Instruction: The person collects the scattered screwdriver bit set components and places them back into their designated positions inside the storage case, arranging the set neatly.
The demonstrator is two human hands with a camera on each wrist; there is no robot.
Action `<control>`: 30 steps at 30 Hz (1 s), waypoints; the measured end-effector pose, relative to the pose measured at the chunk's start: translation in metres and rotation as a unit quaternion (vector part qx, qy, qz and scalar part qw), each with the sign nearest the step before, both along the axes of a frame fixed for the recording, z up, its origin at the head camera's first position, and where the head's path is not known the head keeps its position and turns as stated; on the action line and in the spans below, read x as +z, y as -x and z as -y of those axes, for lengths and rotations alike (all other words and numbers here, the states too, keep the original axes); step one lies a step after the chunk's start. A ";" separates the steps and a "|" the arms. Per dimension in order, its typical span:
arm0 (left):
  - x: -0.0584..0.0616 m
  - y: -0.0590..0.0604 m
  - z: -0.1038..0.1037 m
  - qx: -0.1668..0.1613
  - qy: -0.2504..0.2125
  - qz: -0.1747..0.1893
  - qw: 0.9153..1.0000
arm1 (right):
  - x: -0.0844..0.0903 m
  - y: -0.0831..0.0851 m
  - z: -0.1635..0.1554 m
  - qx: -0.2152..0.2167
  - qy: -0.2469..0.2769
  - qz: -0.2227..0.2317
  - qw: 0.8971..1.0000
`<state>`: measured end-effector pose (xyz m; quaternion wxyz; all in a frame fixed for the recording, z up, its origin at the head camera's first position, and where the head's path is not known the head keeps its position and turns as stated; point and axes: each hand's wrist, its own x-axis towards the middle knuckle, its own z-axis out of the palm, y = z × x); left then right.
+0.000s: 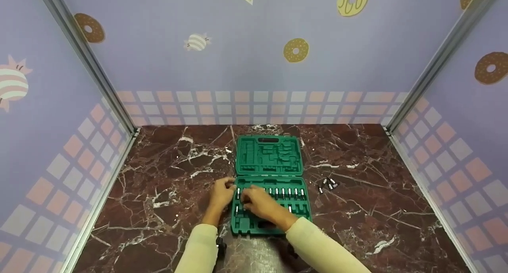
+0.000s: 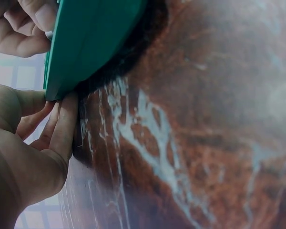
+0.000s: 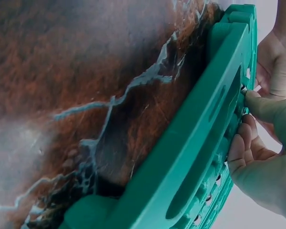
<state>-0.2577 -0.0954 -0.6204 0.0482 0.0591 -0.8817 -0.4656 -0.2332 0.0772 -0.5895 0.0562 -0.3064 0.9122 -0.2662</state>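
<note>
Green case lies open on the marbled table, a hand at its edge and another over its tray

The lid lies folded back on the side farther from the person, its inside moulded with recesses and its handle slot at the far edge. The nearer half carries a row of small metal pieces standing side by side, with others lower down: one near the left edge, one towards the right.

The left hand is at the left side of the case; in the left wrist view its grip is narrow, thumb and fingers pinching the green edge. The right hand reaches over the tray's left part, fingers bent and close to the thumb, tips down among the slots. Whether that grip holds a piece, I cannot tell.

Loose dark and silver pieces lie on the table to the right of the case, near it but apart. Both sleeves are pale: left sleeve, right sleeve. Behind stands a lilac wall printed with doughnuts and sweets.
</note>
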 end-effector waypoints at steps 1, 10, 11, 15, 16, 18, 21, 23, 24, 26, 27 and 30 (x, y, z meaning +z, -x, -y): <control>0.000 0.000 0.000 0.000 0.000 0.002 1.000 | -0.001 0.000 0.000 -0.001 -0.005 -0.001 1.000; 0.000 0.000 -0.001 -0.003 0.006 0.001 1.000 | 0.000 0.005 0.001 -0.016 0.000 0.037 0.999; 0.000 0.000 -0.002 -0.003 0.008 0.000 1.000 | 0.001 0.005 0.002 -0.021 -0.002 0.044 0.999; 0.001 0.000 -0.001 -0.005 -0.007 0.004 1.000 | 0.002 0.005 0.004 -0.037 -0.019 0.054 0.998; 0.001 0.000 -0.001 -0.007 -0.011 0.004 1.000 | 0.002 0.005 0.005 -0.041 -0.023 0.053 0.997; 0.001 -0.001 0.000 -0.009 -0.019 0.006 1.000 | 0.002 0.004 0.006 -0.048 -0.028 0.054 0.997; 0.001 -0.001 0.000 -0.007 -0.019 0.004 1.000 | 0.001 0.004 0.007 -0.056 -0.023 0.055 0.997; 0.000 -0.001 0.001 -0.003 -0.015 0.004 1.000 | 0.000 0.004 0.007 -0.060 -0.017 0.055 0.997; 0.000 -0.001 0.001 -0.001 -0.014 0.003 1.000 | 0.000 0.005 0.007 -0.059 -0.013 0.054 0.997; 0.000 -0.001 0.001 -0.001 -0.013 0.003 1.000 | -0.001 0.006 0.006 -0.060 -0.007 0.053 0.997; 0.000 -0.001 0.001 -0.002 -0.012 0.001 1.000 | -0.001 0.006 0.006 -0.060 -0.004 0.052 0.997; 0.000 0.001 0.000 -0.005 -0.012 -0.002 1.000 | 0.000 0.007 0.004 -0.060 -0.003 0.054 0.997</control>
